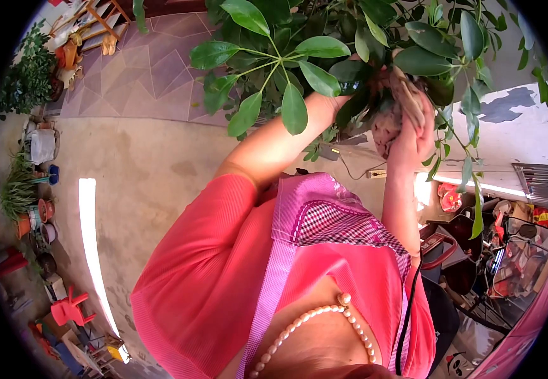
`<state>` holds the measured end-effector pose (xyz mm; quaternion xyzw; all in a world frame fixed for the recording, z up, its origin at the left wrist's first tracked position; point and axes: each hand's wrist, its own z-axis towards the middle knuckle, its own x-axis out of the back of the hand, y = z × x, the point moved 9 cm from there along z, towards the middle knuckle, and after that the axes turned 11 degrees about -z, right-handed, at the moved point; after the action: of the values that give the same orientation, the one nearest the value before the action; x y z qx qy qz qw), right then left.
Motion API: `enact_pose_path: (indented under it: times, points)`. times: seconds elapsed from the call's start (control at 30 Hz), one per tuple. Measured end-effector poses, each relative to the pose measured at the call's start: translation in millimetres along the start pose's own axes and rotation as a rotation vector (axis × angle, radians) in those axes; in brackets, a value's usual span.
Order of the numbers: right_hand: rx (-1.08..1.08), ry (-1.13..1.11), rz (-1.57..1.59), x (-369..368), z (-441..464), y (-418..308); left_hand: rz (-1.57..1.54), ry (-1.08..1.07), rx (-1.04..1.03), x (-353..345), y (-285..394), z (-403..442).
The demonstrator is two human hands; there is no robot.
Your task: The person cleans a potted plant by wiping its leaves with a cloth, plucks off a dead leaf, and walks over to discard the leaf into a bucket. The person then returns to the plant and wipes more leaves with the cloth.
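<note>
Green leaves of a bushy plant [321, 47] cover much of the top centre. My left hand [344, 100] reaches in among them from the left; leaves hide its fingers and anything they hold. My right hand [420, 120] is raised at the plant's right part, its fingers closed around a crumpled, pinkish-beige cloth [386, 126]. The cloth hangs below the leaves between my two hands, partly in shadow. Long leaves droop close to my right wrist.
Potted plants [45, 210] and a red stool [72, 307] line the left side. At right are a black-framed cart [526, 259] with bags and a red-handled item [439, 249]. A cable [349, 169] lies on the concrete floor [160, 151]. Purple tiles [135, 76] lie beyond.
</note>
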<state>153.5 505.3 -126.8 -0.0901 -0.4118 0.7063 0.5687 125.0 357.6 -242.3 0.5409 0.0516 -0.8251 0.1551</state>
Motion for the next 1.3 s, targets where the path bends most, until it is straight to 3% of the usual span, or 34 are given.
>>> enact_pose_path:
  times: [0.07,0.13,0.17,0.27,0.3,0.4,0.47,0.57,0.6,0.67,0.73,0.83,0.87,0.9,0.93,0.97,1.0,1.03,1.1,1.13,1.2,1.23,1.27,1.3]
  points:
    - [0.176,-0.123,-0.297,-28.9,7.8,-6.9,-0.255,0.134,-0.048,3.3,4.0,1.0]
    - [0.378,-0.204,-0.498,-63.4,3.3,-20.0,0.475,-0.237,-0.288,-17.0,21.5,5.9]
    - [0.405,-0.215,-0.567,-72.9,-1.7,-31.5,0.634,-0.593,-0.237,-44.8,26.7,4.4]
    - [0.527,-0.373,-0.440,-92.4,-27.3,-53.2,0.498,-0.702,-0.522,-64.9,34.5,-20.2]
    - [0.573,-0.449,-0.396,-97.9,-40.7,-61.5,0.548,-0.532,-0.458,-49.9,30.9,-13.4]
    - [0.548,-0.393,-0.375,-89.6,-37.5,-55.6,0.671,-0.031,-0.266,-2.9,24.0,-2.8]
    - [0.552,-0.296,-0.361,-77.5,-22.9,-46.9,0.547,0.171,-0.158,14.4,16.7,-10.3]
    - [0.151,-0.229,-0.082,-59.9,4.4,-18.0,0.083,0.238,-0.026,-28.4,0.0,-24.8]
    - [0.319,-0.226,-0.293,-60.6,-1.7,-25.7,-0.046,0.292,-0.065,-20.9,0.4,-28.7]
    - [0.476,-0.417,-0.364,-70.1,-23.3,-44.7,0.004,0.171,-0.132,-47.4,9.5,-37.3]
    - [0.530,-0.617,-0.249,-79.3,-45.5,-45.7,-0.004,-0.233,-0.082,-5.6,7.6,-0.6]
    - [0.373,-0.524,-0.026,-53.5,-28.3,-45.0,0.454,-0.002,-0.146,0.8,25.1,3.7]
    - [0.193,-0.401,-0.071,-41.4,-20.3,-28.0,0.261,-0.159,-0.078,-24.0,24.3,-3.3]
    - [0.015,-0.383,-0.116,-38.3,-9.7,1.6,0.342,-0.182,-0.157,-18.5,29.2,1.7]
    - [-0.066,-0.297,0.045,-24.7,-0.8,6.6,0.423,-0.198,-0.238,-14.9,34.1,5.8]
    - [-0.094,-0.135,0.407,-11.9,6.5,5.7,0.281,-0.015,-0.148,-13.5,29.1,-0.3]
    - [-0.141,-0.037,0.490,-2.2,13.1,5.8,0.334,-0.153,-0.090,-26.8,30.0,-5.4]
    - [-0.187,0.059,0.573,6.2,17.5,8.3,0.215,-0.160,-0.072,-28.7,28.8,-7.9]
    - [-0.186,0.182,0.465,16.8,18.7,16.8,-0.020,-0.171,-0.038,-38.7,24.9,-13.2]
    - [-0.186,0.243,0.411,20.7,17.1,20.8,0.143,-0.157,-0.098,-36.4,27.0,-12.2]
    - [0.037,0.025,0.196,-5.0,9.2,9.1,0.199,-0.169,-0.072,-31.2,26.4,-11.3]
    - [0.147,-0.081,0.086,-18.7,3.2,0.7,0.076,-0.111,-0.033,-28.1,20.3,-11.6]
    - [0.371,-0.184,-0.273,-33.3,-2.3,-23.5,-0.053,-0.050,-0.002,-42.0,14.2,-15.1]
    - [0.498,-0.181,-0.373,-48.3,-3.3,-34.0,-0.180,0.015,0.021,-56.2,8.0,-19.0]
